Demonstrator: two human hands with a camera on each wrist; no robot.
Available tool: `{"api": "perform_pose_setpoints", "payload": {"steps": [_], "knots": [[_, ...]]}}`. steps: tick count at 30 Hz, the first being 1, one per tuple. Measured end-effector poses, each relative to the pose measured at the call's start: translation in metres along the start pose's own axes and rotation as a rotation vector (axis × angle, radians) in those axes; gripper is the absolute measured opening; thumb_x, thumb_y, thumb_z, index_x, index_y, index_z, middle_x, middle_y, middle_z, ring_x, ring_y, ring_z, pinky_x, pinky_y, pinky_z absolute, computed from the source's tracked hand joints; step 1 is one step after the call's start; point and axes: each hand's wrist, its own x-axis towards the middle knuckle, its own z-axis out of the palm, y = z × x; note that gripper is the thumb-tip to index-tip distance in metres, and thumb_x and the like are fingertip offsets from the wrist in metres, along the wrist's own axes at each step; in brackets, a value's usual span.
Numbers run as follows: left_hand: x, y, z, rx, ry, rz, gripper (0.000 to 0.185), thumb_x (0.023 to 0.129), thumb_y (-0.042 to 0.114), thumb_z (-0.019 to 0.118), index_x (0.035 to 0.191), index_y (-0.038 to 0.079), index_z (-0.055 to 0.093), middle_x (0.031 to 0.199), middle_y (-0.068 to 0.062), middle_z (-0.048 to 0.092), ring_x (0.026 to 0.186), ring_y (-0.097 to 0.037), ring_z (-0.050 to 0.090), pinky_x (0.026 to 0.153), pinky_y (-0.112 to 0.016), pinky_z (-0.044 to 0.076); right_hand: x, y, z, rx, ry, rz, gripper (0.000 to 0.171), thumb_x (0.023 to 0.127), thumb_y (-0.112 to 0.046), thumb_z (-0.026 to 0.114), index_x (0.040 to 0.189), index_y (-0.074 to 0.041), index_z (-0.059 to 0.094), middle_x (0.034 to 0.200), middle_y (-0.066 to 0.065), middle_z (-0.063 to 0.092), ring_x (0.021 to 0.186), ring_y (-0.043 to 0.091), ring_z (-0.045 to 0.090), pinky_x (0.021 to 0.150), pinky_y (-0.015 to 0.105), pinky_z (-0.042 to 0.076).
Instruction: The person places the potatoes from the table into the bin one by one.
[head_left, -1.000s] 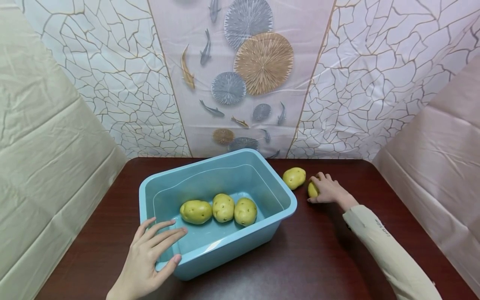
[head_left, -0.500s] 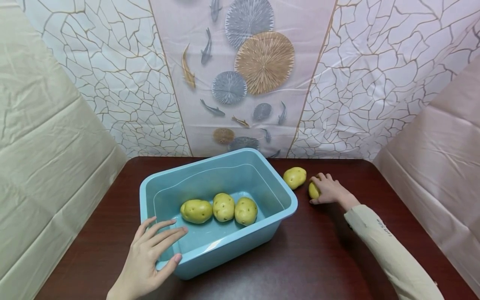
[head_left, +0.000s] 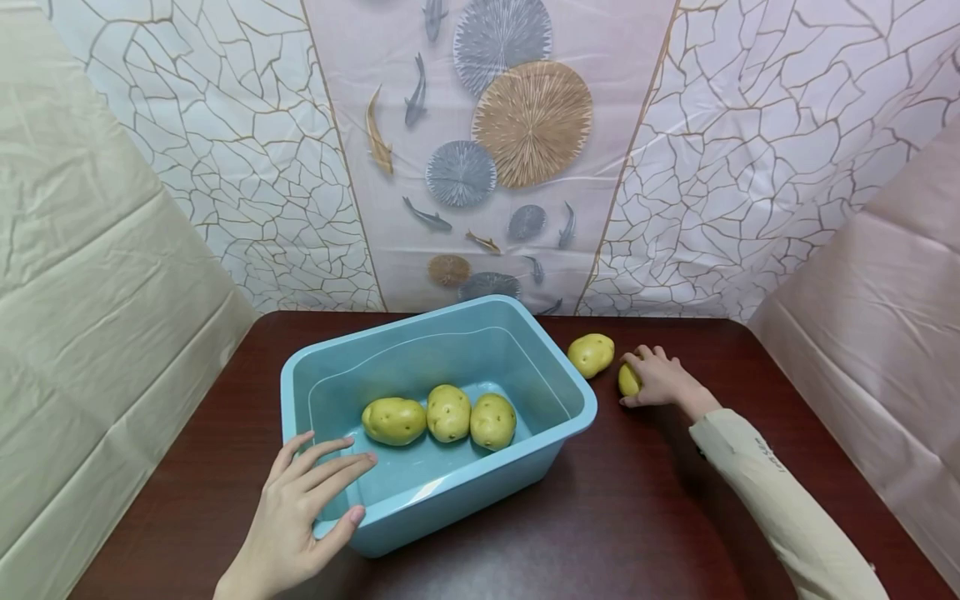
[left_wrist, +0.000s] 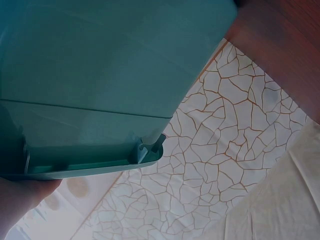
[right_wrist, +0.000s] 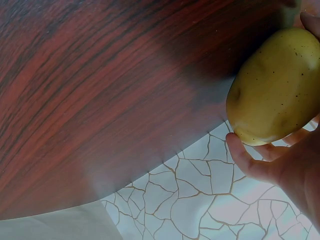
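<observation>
**Right hand on a potato beside the tub**

The right hand's fingers (right_wrist: 250, 162) were curled round a potato (right_wrist: 274, 87), thumb below and the rest over the top, so the right hand (head_left: 660, 379) grasped it where it sat on the table (head_left: 637, 517), just right of the tub (head_left: 570, 421). The left hand (head_left: 296, 517) lay on the tub's near left corner, fingers (head_left: 330, 471) fairly straight and spread across the rim, thumb pressed against the outer wall; it steadied the tub more than gripped it.

As a judgement, the grasp would go best with the fingers wrapped well round the potato's widest part, since its rounded form could roll out of a shallow pinch, and with the lift taken straight up to clear the loose potato (head_left: 590, 354) lying just beside it, nearly touching the tub's far right corner. The left hand's flat press should keep the light tub from sliding on the smooth tabletop.

The held potato was oval, pale yellow, matt and speckled with small dark eyes. Three more potatoes (head_left: 448, 414) lay side by side on the tub's floor, touching one another. The tub was smooth blue plastic, rectangular with rounded corners and a rolled lip. The table was glossy dark red-brown wood grain, backed by creased printed sheeting (head_left: 225, 167).
</observation>
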Motion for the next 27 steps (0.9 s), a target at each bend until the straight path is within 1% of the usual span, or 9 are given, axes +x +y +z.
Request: {"api": "perform_pose_setpoints", "payload": {"steps": [11, 14, 21, 27], "knots": [[-0.0001, 0.0001, -0.0003, 0.0, -0.003, -0.008, 0.036, 0.089, 0.041, 0.044, 0.109, 0.018, 0.064, 0.097, 0.003, 0.068, 0.102, -0.019, 0.054, 0.102, -0.037, 0.021, -0.0006, 0.0019, 0.0036, -0.005, 0.009, 0.005, 0.074, 0.063, -0.045, 0.073, 0.12, -0.003, 0.05, 0.117, 0.024, 0.045, 0.102, 0.043, 0.041, 0.07, 0.058, 0.039], [-0.0002, -0.0001, -0.0001, -0.001, 0.0, -0.002, 0.036, 0.089, 0.04, 0.044, 0.109, 0.017, 0.065, 0.097, 0.003, 0.068, 0.102, -0.019, 0.054, 0.102, -0.037, 0.021, -0.0017, 0.0023, 0.0031, -0.003, 0.002, 0.011, 0.074, 0.064, -0.045, 0.072, 0.121, -0.003, 0.05, 0.118, 0.024, 0.045, 0.102, 0.043, 0.041, 0.07, 0.058, 0.039], [-0.0008, -0.0007, -0.0002, 0.002, -0.003, -0.001, 0.036, 0.089, 0.041, 0.044, 0.109, 0.018, 0.065, 0.097, 0.003, 0.068, 0.103, -0.019, 0.054, 0.102, -0.038, 0.021, -0.0054, 0.002, 0.0014, -0.003, 0.004, 0.003, 0.073, 0.064, -0.044, 0.073, 0.12, -0.003, 0.051, 0.116, 0.023, 0.047, 0.099, 0.041, 0.042, 0.065, 0.054, 0.039], [-0.0013, -0.0007, 0.0, 0.001, -0.002, -0.004, 0.036, 0.089, 0.04, 0.045, 0.109, 0.018, 0.065, 0.097, 0.003, 0.068, 0.103, -0.019, 0.054, 0.103, -0.038, 0.021, -0.0068, 0.002, -0.0011, 0.005, -0.004, 0.004, 0.074, 0.065, -0.044, 0.072, 0.121, -0.003, 0.05, 0.117, 0.025, 0.045, 0.1, 0.042, 0.041, 0.066, 0.055, 0.039]]}}
